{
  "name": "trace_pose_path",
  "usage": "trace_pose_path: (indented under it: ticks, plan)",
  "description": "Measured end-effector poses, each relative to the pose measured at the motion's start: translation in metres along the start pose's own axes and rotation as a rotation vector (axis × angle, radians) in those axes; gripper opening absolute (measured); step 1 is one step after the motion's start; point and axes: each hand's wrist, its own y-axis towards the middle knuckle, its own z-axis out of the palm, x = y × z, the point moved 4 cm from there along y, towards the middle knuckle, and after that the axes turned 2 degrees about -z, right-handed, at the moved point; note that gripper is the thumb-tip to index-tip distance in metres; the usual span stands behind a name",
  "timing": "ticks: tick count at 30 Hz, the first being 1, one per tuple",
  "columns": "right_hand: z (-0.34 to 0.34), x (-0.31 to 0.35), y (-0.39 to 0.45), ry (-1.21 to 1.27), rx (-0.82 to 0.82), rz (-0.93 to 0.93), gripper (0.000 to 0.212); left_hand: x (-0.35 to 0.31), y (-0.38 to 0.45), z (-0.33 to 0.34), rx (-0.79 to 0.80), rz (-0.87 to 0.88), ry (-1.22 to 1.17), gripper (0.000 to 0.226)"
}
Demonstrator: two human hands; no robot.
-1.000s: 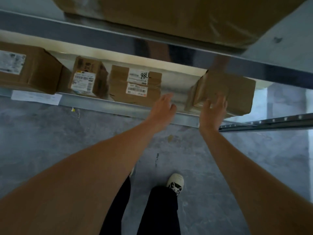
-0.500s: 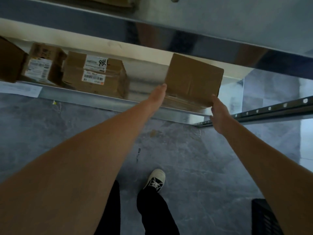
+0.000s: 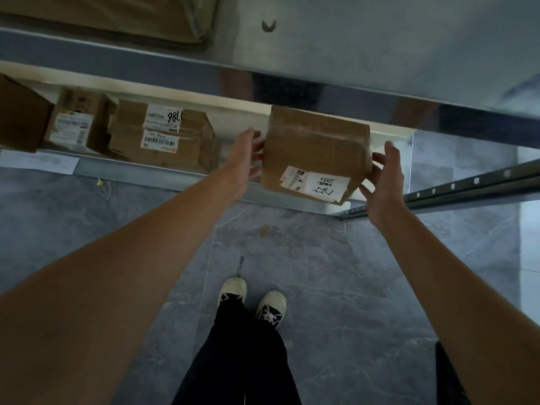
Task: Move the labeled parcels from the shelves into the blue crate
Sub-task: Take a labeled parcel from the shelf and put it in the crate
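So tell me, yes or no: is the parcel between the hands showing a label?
Yes, the parcel held between both hands carries a white handwritten label on its near face.

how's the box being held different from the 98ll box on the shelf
The held box is tilted, between the left hand and right hand; the 98LL box sits flat on the shelf. The held box shows a handwritten white label; the 98LL box shows printed barcode labels. Both are brown cardboard.
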Motion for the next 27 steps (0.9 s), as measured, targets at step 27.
trace_pose_path:
  ticks: [27]
  plan:
    - [0.039, -0.062, -0.063, 0.502, 0.137, 0.388, 0.054, -0.033, -0.002, 0.016, 0.323, 0.059, 0.086, 0.034]
